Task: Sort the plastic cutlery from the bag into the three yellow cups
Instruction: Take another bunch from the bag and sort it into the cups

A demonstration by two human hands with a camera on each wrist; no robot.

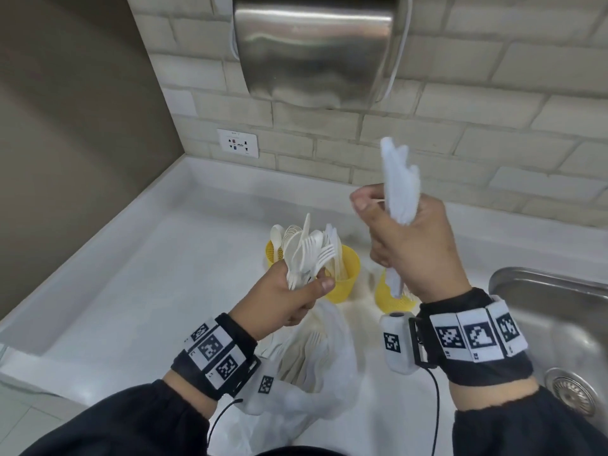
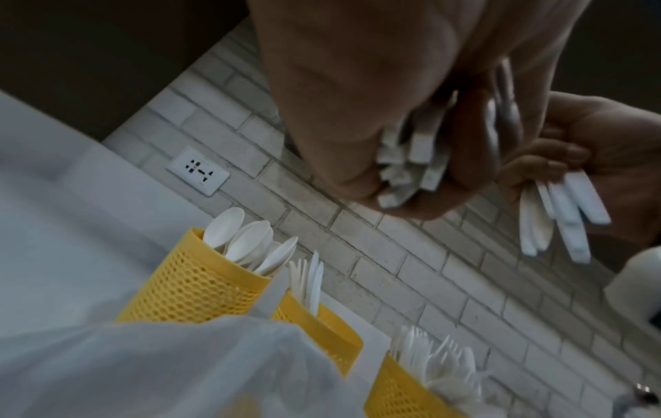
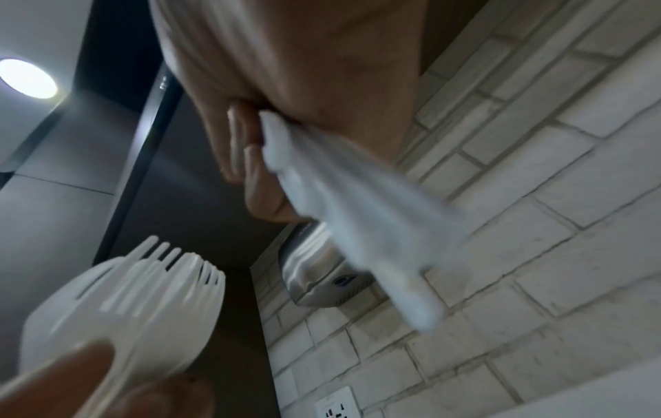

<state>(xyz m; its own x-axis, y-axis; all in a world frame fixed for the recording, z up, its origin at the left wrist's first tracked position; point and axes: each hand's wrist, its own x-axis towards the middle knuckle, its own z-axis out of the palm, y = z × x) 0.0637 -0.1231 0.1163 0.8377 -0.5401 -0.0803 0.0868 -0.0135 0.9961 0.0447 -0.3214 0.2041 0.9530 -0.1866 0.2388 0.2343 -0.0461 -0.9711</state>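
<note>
L hand (image 1: 289,299) fisted round mixed cutlery (image 1: 309,255), R hand (image 1: 411,245) round blurred knives (image 1: 399,182).

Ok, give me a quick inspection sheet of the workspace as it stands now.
Surface: white countertop, corner by tiled wall.
Job's things: three yellow cups holding sorted cutlery; plastic bag with more inside.
Clutter: nothing seen.
Grippers: left hand grips a mixed bunch of forks and spoons; right hand grips a bundle of knives.
Cables: black wrist-camera cables; white cord.
Surroundings: steel sink, hand dryer, wall socket.
</note>
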